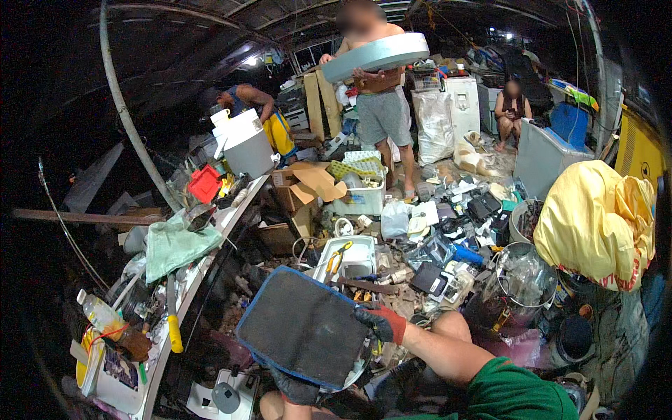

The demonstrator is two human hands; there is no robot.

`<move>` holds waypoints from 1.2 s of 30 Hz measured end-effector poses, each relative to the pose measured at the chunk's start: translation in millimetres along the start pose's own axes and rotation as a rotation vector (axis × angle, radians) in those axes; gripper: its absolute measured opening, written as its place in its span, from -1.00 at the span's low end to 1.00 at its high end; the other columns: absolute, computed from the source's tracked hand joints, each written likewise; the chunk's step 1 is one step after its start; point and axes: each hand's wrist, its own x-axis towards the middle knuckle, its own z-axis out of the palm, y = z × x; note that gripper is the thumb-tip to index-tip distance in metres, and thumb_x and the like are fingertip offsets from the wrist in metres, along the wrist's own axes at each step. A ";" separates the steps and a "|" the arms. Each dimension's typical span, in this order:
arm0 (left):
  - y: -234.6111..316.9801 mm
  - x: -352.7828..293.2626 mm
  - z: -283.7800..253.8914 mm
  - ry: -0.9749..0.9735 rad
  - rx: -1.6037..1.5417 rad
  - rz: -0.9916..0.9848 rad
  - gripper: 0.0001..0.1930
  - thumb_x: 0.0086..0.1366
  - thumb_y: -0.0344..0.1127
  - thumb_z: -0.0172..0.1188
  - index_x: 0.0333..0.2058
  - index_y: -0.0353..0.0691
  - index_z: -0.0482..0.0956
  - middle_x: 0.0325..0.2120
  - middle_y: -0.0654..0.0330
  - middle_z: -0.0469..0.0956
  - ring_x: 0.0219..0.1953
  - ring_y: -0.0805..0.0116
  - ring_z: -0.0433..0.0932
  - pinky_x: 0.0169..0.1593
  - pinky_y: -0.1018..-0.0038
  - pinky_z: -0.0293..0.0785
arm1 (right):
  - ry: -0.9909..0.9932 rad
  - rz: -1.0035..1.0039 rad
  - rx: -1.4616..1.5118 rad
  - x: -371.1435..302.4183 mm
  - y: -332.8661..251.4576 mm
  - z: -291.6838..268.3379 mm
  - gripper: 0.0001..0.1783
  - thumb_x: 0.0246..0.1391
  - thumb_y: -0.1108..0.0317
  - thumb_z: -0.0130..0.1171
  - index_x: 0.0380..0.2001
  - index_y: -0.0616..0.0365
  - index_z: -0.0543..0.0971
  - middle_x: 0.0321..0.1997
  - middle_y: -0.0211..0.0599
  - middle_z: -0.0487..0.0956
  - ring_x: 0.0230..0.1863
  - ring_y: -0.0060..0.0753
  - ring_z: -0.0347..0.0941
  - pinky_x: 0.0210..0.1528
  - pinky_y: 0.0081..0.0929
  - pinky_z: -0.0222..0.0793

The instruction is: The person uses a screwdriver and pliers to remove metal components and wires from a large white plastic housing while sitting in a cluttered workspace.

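- Green sleeve at the lower right framed the foreground, where the person's right hand, in a red and dark glove, grasped the right edge of a dark, blue-edged panel.
- Beneath the panel's near edge sat the person's left hand, darkly gloved; its fingers were hidden, so whether they were clenched could not be told. Support from two sides seemingly steadied the broad piece, which was held out before the person's body.
- Just beyond the panel, yellow-handled pliers lay across a white tray, perhaps set there for easy reach.
- At left, a narrow bench bore a pale green cloth and a clear bottle, apparently kept off the crowded ground.
- Mixed scrap spread past the tray, near a bulging yellow sack at right.
- Farther back, a standing co-worker hugged a bulky pale rounded object, its breadth likely calling for both arms; a dog lay behind the scrap.
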 end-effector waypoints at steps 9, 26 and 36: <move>-7.4 7.5 -61.6 0.153 -0.031 -0.025 -0.45 0.45 -0.03 -0.26 0.29 -0.20 0.20 0.30 0.07 0.21 0.30 0.00 0.19 0.34 0.07 0.10 | 0.202 0.076 -0.374 11.7 14.4 3.5 -0.55 0.26 0.20 0.10 0.18 0.02 0.44 0.06 -0.39 0.54 0.04 -0.54 0.41 0.11 -0.49 0.31; -18.2 23.9 -97.6 0.334 0.210 0.030 -0.44 0.40 0.04 -0.17 0.21 -0.21 0.32 0.22 0.05 0.34 0.18 -0.03 0.34 0.26 0.09 0.23 | 0.259 0.067 -0.872 45.8 61.2 -34.5 -0.43 0.10 0.17 0.17 0.17 0.10 0.42 0.09 -0.04 0.53 0.12 -0.15 0.44 0.16 -0.30 0.31; 4.0 5.6 -138.6 0.755 0.443 0.239 -0.38 0.32 -0.14 0.11 0.29 -0.17 0.14 0.23 0.09 0.29 0.16 0.03 0.38 0.15 0.05 0.35 | 0.189 0.154 -1.086 42.4 57.7 -15.0 -0.34 0.15 -0.07 0.05 0.20 0.13 0.36 0.23 0.14 0.38 0.27 0.06 0.31 0.29 -0.22 0.20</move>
